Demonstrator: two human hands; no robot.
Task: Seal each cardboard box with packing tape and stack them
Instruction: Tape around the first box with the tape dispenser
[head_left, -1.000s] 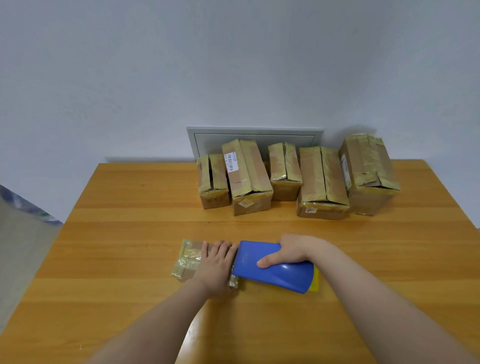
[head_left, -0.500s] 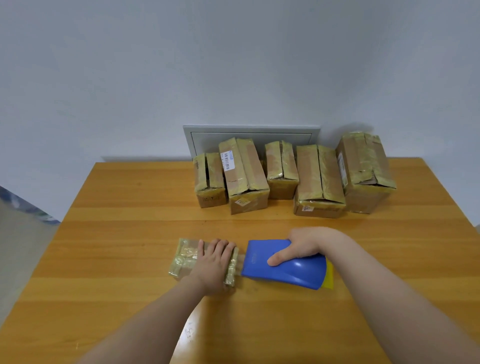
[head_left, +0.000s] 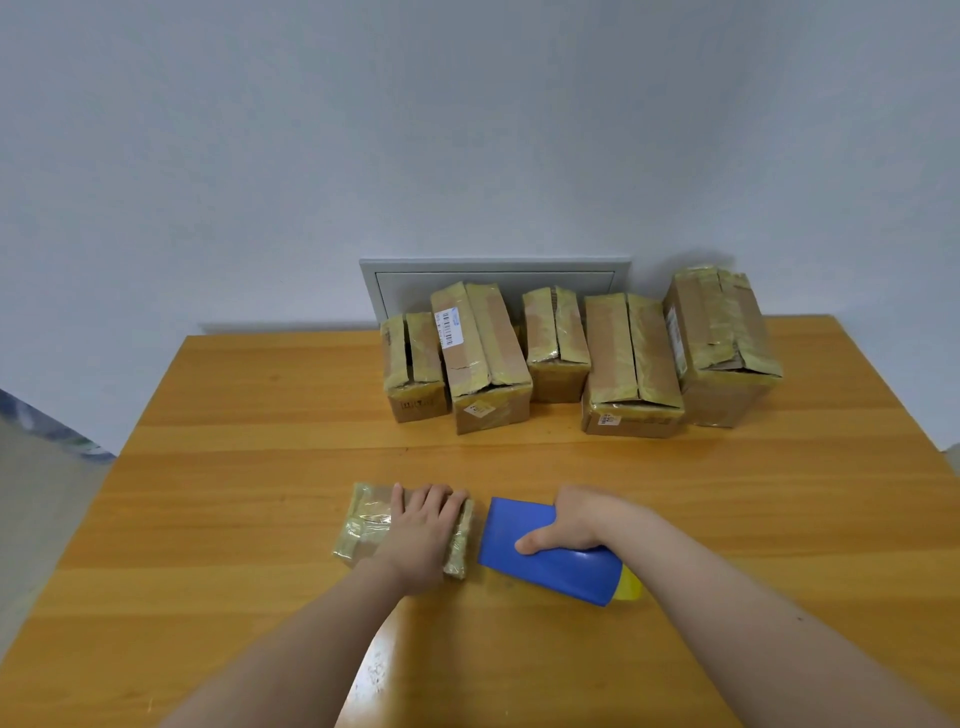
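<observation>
Fingers (head_left: 435, 501) flat on crinkly taped box (head_left: 366, 519), dispenser (head_left: 561, 569) (smooth blue) gripped

glossy wooden table (head_left: 208, 519), tape-wrapped cardboard boxes (head_left: 631, 364), smooth blue plastic dispenser (head_left: 550, 566)

I see a honey-orange wooden table (head_left: 208, 493) banded with darker grain. The small box (head_left: 366, 519) is brown under glossy yellowish tape. The tape dispenser (head_left: 561, 569) is solid blue with a yellow end. The back boxes (head_left: 631, 364) are brown, striped in tan-yellow tape; one bears a white label (head_left: 450, 327) with black barcode lines. The wall (head_left: 467, 130) is pale blue-grey.
</observation>
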